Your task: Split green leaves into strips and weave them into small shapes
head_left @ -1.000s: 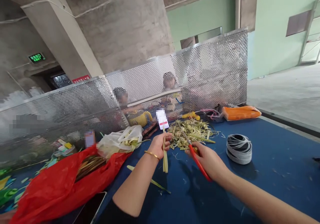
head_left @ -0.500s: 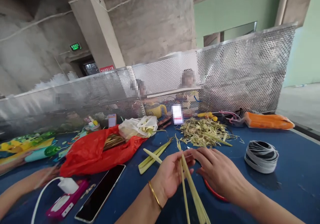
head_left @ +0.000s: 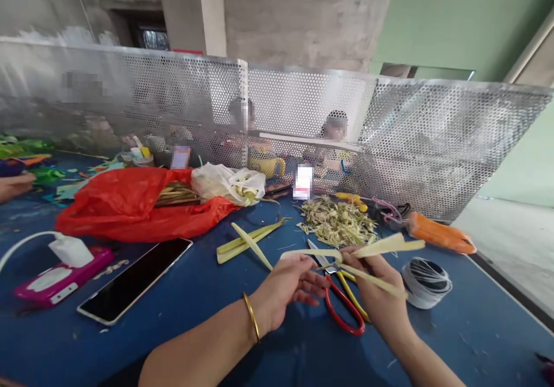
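Observation:
Pale green leaf strips (head_left: 385, 245) are bunched in my right hand (head_left: 381, 283), whose fingers are closed round them, with loose ends fanning out to the right. One strip bends left over my left hand (head_left: 289, 289). The thumb and forefinger of that hand pinch near a thin strand, while its other fingers curl loosely; a gold bangle (head_left: 251, 318) is on the wrist. Scissors (head_left: 346, 306) with one red and one yellow handle lie partly open on the blue table (head_left: 190, 341), just beneath and between my hands. Two wider leaf pieces (head_left: 249, 243) lie crossed beyond my left hand.
Shredded leaf bits (head_left: 337, 220) are heaped behind the scissors. A grey tape roll (head_left: 426, 283) and orange packet (head_left: 441, 232) lie right. Left are a phone (head_left: 134, 280), a magenta power bank (head_left: 64, 277) and a red bag (head_left: 116, 202). A perforated metal screen (head_left: 303, 101) stands behind.
The view has tilted down and turned. The strips, which hung down toward me between both hands, now point right from my right hand. The scissors have come into fuller view.

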`<state>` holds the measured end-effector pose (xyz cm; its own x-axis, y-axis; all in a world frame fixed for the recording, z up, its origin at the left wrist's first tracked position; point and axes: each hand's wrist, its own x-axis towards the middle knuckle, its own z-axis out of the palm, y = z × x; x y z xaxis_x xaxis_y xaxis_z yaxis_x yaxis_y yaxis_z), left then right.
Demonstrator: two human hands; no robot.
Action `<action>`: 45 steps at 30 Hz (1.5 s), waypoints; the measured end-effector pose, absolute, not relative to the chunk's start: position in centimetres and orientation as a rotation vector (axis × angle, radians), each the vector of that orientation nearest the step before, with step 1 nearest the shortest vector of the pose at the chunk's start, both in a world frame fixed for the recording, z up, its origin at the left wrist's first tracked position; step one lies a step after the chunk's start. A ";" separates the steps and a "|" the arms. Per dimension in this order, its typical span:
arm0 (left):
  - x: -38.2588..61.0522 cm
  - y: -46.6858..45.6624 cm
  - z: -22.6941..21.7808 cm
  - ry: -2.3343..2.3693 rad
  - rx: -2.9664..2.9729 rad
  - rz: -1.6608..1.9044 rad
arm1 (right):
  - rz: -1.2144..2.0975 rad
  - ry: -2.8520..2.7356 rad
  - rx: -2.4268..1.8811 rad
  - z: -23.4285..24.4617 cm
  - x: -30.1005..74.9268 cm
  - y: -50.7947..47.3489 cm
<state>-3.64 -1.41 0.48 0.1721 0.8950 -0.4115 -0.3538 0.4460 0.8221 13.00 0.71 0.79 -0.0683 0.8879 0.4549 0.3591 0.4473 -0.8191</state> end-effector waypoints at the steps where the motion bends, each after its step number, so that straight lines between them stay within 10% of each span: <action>1: -3.6 -1.5 0.6 1.025 0.654 0.974 | 0.713 -1.582 -1.132 0.9 12.9 0.8; 11: -3.5 -1.7 -0.7 0.793 0.737 0.756 | 1.123 -1.609 -1.123 -0.2 12.4 1.1; 38: -2.6 -2.0 -1.0 1.012 0.979 0.796 | 0.370 -2.109 -1.080 -0.7 11.9 -0.1; 45: -2.5 -1.8 -1.4 1.039 0.994 0.828 | 0.720 -1.516 -1.121 -1.4 11.9 1.0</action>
